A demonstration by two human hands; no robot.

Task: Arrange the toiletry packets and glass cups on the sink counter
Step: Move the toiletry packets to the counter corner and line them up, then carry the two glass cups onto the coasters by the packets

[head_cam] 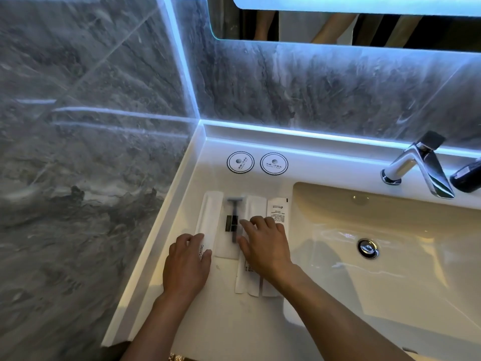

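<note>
The toiletry packets lie side by side on the counter just left of the sink basin, their long axes running from the person toward the back wall, with two round coasters beyond their far ends. The right hand rests flat, fingers spread, on the packets nearest the basin, beside the razor packet. The left hand, farther from the basin, lies loosely curled against the outermost packet, gripping nothing; no glass cups are in view.

White sink counter: four toiletry packets side by side mid-counter, two round coasters near back edge, faucet.
</note>
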